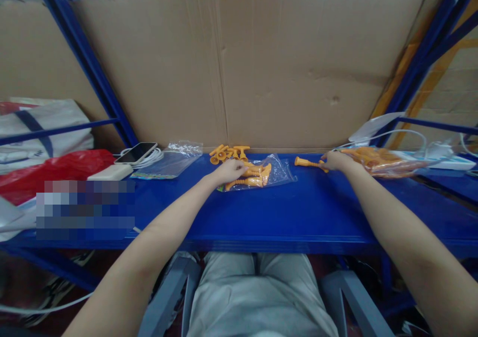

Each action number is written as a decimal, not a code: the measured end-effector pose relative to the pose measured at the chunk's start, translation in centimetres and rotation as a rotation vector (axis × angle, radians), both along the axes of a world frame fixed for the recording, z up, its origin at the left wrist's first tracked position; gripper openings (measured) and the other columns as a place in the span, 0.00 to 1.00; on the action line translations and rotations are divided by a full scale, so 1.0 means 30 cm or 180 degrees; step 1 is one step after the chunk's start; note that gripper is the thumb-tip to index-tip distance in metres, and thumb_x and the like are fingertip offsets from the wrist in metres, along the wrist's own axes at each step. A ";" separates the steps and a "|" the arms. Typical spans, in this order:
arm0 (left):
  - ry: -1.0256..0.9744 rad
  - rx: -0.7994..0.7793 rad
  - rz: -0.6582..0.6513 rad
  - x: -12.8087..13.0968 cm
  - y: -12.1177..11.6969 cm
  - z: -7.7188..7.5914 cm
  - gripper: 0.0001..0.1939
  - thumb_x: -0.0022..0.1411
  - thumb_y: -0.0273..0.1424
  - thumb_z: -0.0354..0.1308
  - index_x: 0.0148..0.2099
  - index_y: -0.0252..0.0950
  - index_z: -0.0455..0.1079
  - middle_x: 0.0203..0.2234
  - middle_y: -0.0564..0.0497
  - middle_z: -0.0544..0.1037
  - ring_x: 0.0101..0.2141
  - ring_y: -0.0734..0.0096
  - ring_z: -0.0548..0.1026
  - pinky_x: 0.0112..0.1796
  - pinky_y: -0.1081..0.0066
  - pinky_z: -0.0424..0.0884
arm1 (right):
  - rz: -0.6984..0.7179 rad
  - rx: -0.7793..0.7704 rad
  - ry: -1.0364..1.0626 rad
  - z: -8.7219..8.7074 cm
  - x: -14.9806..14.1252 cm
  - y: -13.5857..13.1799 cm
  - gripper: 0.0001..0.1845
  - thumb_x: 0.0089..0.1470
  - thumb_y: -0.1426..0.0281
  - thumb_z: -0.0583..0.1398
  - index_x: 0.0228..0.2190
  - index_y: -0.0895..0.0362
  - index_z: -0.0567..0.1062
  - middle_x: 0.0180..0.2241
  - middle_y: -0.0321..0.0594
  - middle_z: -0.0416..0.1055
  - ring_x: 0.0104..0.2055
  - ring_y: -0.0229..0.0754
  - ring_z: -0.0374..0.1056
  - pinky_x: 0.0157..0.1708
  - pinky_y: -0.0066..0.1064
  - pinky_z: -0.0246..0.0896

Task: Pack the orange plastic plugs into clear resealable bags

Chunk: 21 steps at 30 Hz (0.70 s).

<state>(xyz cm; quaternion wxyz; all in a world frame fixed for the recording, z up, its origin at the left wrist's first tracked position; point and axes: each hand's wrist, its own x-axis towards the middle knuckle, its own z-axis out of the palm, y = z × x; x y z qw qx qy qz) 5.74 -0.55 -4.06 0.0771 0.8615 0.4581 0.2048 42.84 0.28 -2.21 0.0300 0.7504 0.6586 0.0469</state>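
Observation:
My left hand (230, 170) is closed at the left part of a clear plastic bag (282, 170), its fingertips partly hidden. Inside the bag lie several orange plastic pieces (254, 180) with ribbed stems. Just behind that hand is a loose pile of similar orange pieces (222, 153) on the blue shelf. Farther right, my right hand (337, 162) grips one end of a single orange plastic piece (306, 163), whose ribbed stem and flared end point left. Close beside this hand sits a larger clear bag full of orange pieces (381, 160).
A flat clear bag (174, 160), a phone (137, 153) on a coiled white cable, and a white box (110, 172) lie left. Red plastic (74, 170) is beyond them. A cardboard sheet (280, 68) stands behind the blue shelf (284, 217), between blue posts.

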 end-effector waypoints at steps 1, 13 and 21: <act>0.0005 -0.0002 0.0005 0.000 0.001 0.000 0.15 0.61 0.33 0.49 0.24 0.35 0.66 0.17 0.54 0.68 0.22 0.75 0.65 0.25 0.73 0.57 | -0.0010 -0.0039 0.0031 0.002 0.009 -0.006 0.16 0.53 0.65 0.58 0.40 0.60 0.80 0.35 0.50 0.77 0.39 0.50 0.73 0.34 0.33 0.64; -0.0039 0.0080 -0.0079 -0.007 0.018 -0.011 0.15 0.61 0.33 0.50 0.23 0.35 0.66 0.19 0.54 0.71 0.22 0.75 0.66 0.27 0.73 0.59 | 0.0296 0.0037 0.0780 -0.036 -0.035 -0.023 0.19 0.49 0.75 0.55 0.43 0.58 0.76 0.23 0.38 0.74 0.24 0.39 0.68 0.25 0.26 0.58; -0.0058 0.0036 -0.0038 -0.004 0.019 -0.014 0.15 0.61 0.34 0.50 0.23 0.35 0.65 0.19 0.54 0.71 0.22 0.74 0.66 0.26 0.73 0.59 | 0.0592 0.0186 0.1303 0.019 -0.061 -0.051 0.07 0.48 0.71 0.58 0.31 0.57 0.74 0.20 0.34 0.71 0.22 0.35 0.65 0.25 0.24 0.58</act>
